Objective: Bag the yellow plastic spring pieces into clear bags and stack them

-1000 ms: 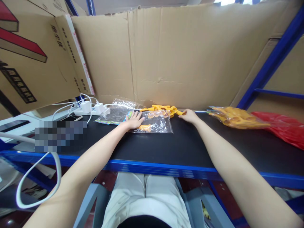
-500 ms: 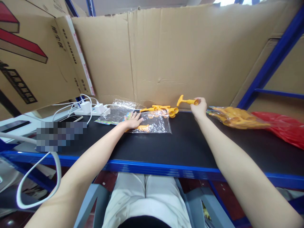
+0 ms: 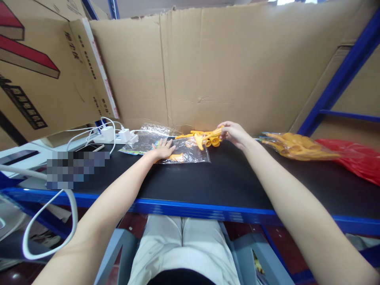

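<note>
My left hand (image 3: 164, 150) lies flat with fingers spread on a clear plastic bag (image 3: 194, 156). Orange plastic shows through the bag beside and under that hand. My right hand (image 3: 234, 133) is closed on one end of an orange T-shaped plastic piece (image 3: 202, 139), whose crossbar end points left over the bag's right part. Several similar orange pieces (image 3: 214, 142) with round cup-like ends lie in a pile just behind and under the held piece. The exact kind of these pieces cannot be made out.
To the right lie a filled clear bag of orange pieces (image 3: 297, 146) and a red plastic bag (image 3: 350, 156). White chargers and cables (image 3: 123, 135) and a phone (image 3: 89, 148) are at the left. Cardboard (image 3: 237, 71) walls the back; a blue rail (image 3: 202, 209) edges the black tabletop (image 3: 208, 184).
My right hand has moved left with the orange piece, from beside the filled bag to over the pile and the clear bag. My left hand has stayed almost in place.
</note>
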Demonstrator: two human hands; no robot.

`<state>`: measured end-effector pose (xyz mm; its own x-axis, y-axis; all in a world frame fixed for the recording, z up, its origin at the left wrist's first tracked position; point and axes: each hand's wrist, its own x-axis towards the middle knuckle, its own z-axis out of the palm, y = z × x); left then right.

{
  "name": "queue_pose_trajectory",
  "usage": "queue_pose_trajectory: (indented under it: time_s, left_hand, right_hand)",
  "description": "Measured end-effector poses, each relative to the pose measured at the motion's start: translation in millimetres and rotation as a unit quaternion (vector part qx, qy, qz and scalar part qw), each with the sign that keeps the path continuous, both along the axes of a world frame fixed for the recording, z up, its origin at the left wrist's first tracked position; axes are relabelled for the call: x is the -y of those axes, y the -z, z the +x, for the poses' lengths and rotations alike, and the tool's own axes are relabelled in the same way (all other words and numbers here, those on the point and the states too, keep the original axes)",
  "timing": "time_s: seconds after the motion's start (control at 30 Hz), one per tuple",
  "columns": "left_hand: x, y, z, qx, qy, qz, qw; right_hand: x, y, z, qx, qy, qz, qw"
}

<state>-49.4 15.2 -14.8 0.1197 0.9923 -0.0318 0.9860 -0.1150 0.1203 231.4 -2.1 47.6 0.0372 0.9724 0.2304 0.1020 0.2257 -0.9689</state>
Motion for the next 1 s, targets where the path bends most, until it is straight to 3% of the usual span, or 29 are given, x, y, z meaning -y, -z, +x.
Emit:
queue_pose_trajectory:
  time_s: [0.13, 0.33, 0.43, 0.6, 0.77, 1.0]
  left_hand:
    - [-3, 0.6, -3, 0.001, 0.003, 0.001, 1.0]
    - [-9, 2.4, -11, 0.011, 0.003, -0.002, 1.0]
    - [-10, 2.7, -13, 0.007, 0.003, -0.002, 1.0]
    - [-9, 1.0, -12, 0.003, 0.012, -0.005, 1.0]
    - [-3, -2.0, -7, 0.001, 0.041, -0.009, 0.999]
    - [12, -4.9, 12, 0.034, 0.084, -0.007, 0.996]
  right_hand:
    - [5, 2.9, -7, 0.083, -0.027, -0.043, 0.995]
    - [3, 2.2, -5, 0.176, 0.068, -0.044, 0.981]
    - [2, 3.5, -5, 0.171, 0.064, -0.054, 0.982]
    - [2, 10.4, -15, 0.074, -0.02, -0.086, 0.993]
    - [6, 22.7, -32, -0.01, -0.121, -0.116, 0.986]
    - [12, 42.1, -50, 0.013, -0.242, -0.125, 0.962]
